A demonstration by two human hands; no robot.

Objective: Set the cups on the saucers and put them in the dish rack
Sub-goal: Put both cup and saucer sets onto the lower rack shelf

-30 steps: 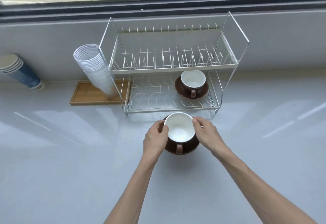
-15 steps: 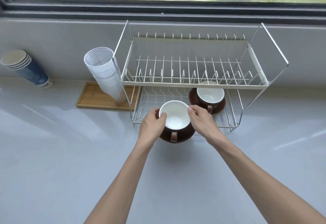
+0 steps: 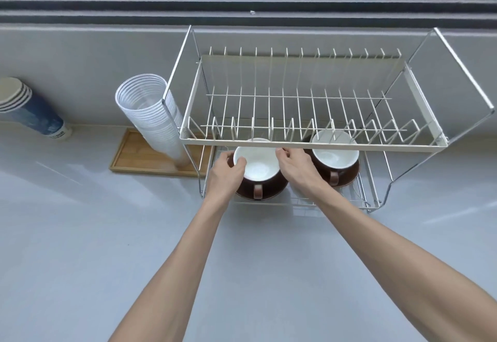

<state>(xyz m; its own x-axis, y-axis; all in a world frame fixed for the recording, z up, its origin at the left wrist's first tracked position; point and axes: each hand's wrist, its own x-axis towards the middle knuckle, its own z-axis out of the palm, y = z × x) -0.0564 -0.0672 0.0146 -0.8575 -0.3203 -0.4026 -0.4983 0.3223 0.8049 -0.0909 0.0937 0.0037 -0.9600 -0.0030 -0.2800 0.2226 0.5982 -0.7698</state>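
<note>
A brown cup with a white inside [image 3: 256, 165] sits on a brown saucer [image 3: 269, 195] on the lower shelf of the wire dish rack [image 3: 314, 143], at its left half. My left hand [image 3: 227, 173] grips the cup's left rim and my right hand [image 3: 297, 169] grips its right rim. The cup's handle points toward me. A second cup [image 3: 336, 154] on its saucer [image 3: 348, 176] stands to the right on the same shelf, partly hidden by the upper shelf's front rail.
A tall stack of clear plastic cups [image 3: 150, 121] leans on a wooden tray [image 3: 139, 157] just left of the rack. Stacked blue paper cups [image 3: 29, 111] lie at the far left. The grey counter [image 3: 80, 247] spreads in front; a window ledge runs behind.
Both hands carried the cup and saucer forward from the counter in front of the rack onto the lower shelf, beside the other cup. The camera moved closer.
</note>
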